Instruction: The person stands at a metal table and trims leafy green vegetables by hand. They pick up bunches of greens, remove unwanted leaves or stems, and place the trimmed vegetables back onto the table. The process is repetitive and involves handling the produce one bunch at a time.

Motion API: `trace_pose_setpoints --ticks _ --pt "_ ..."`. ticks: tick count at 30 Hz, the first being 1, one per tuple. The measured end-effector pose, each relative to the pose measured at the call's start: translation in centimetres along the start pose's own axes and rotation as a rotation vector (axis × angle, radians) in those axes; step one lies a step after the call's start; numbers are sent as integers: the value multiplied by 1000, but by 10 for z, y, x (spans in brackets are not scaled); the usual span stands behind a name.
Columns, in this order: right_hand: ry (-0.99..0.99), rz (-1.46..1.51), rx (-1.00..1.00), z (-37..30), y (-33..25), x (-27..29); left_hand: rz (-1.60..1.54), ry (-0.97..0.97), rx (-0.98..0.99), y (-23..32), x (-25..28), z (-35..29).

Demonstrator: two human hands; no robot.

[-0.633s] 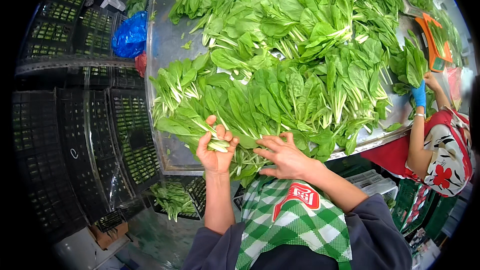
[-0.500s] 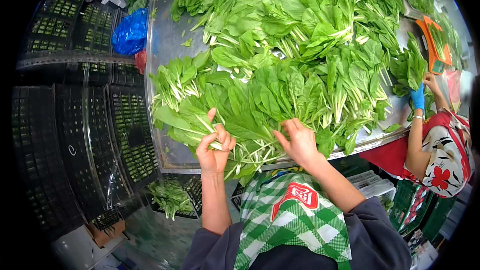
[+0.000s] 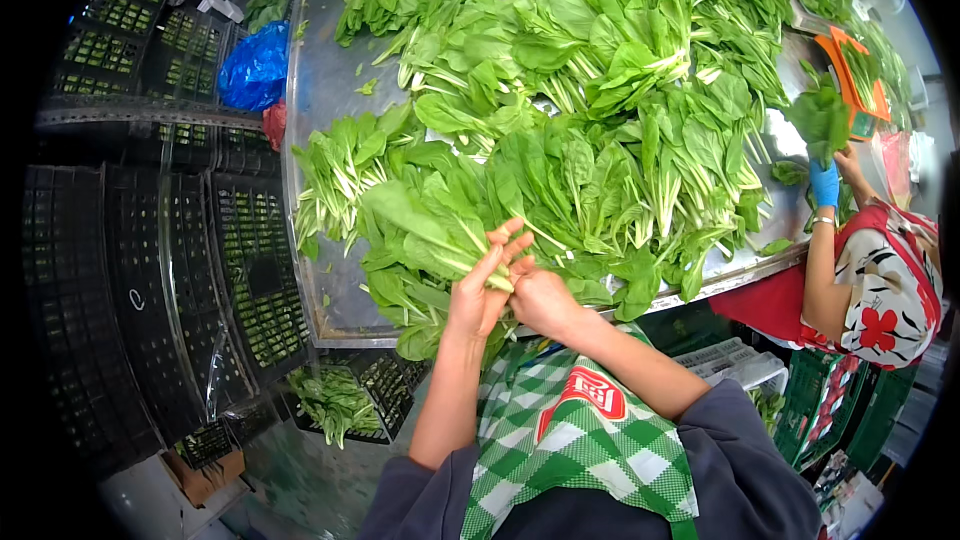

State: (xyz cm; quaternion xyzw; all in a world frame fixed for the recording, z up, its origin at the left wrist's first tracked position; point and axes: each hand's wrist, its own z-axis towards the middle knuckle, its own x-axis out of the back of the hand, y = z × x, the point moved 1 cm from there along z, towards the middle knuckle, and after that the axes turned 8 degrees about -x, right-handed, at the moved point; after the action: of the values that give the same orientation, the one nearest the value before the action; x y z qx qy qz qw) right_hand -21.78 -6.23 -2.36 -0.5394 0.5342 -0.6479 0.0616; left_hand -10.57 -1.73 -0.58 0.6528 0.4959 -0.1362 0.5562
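Note:
A small bunch of leafy greens (image 3: 425, 230) with pale stems is in my left hand (image 3: 480, 295), its leaves pointing away to the upper left. My right hand (image 3: 545, 298) meets it at the cut ends, fingers curled closed against the stems; the exact pinch is partly hidden. Under and beyond both hands, loose leafy greens (image 3: 600, 170) lie heaped over a metal table (image 3: 345, 285). More stems and leaves hang close to the table's near edge, just in front of my apron.
At the right a co-worker's blue-gloved hand (image 3: 824, 185) holds a bunch near an orange scale (image 3: 855, 75). Black crates (image 3: 160, 280) stand at the left, with a blue plastic bag (image 3: 254, 65) by the table. A crate of greens (image 3: 335, 405) sits below the near edge.
My hands have come together: the left moved right with the bunch, and the right moved left and closed at the stem ends. The co-worker's bunch has shifted.

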Motion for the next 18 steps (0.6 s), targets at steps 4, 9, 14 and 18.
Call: trace_pose_setpoints --ticks 4,9,14,18 --pt "349 -69 -73 -24 31 42 256 121 -60 -12 15 9" --pt "445 -354 -442 -19 68 57 244 124 -93 -4 9 12" --pt "546 -33 -440 -5 65 52 259 128 -84 18 2 12" --pt "244 907 -756 -13 49 79 188 35 -88 27 9 9"
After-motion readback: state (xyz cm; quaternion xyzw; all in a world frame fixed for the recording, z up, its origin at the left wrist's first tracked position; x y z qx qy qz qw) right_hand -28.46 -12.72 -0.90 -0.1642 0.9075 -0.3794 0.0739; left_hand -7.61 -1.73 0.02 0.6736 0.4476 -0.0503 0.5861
